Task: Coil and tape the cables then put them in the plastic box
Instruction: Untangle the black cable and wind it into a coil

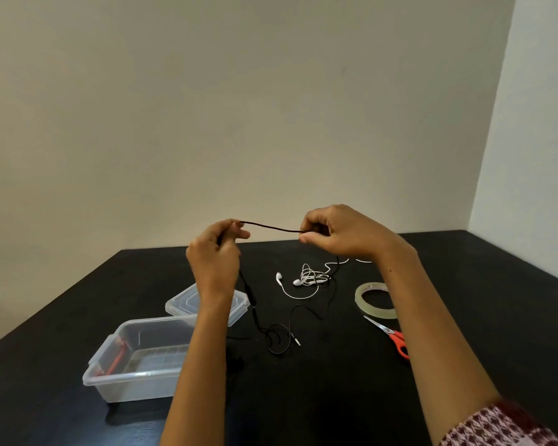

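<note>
A thin black cable [273, 227] is stretched in the air between both hands. My left hand [215, 255] pinches one end of the stretch, and my right hand [339, 231] pinches the other. The rest of the black cable hangs down onto the black table [464, 300] and ends in a jack plug [296, 340]. White earphones [306, 278] lie tangled behind it. A clear plastic box [136, 358] at the left holds an orange cable [116, 358]. A roll of clear tape [376, 300] lies to the right.
The box's clear lid [187, 302] lies behind the box, partly hidden by my left forearm. Red-handled scissors [390, 336] rest near the tape, partly under my right forearm. A pale wall stands close behind the table's far edge.
</note>
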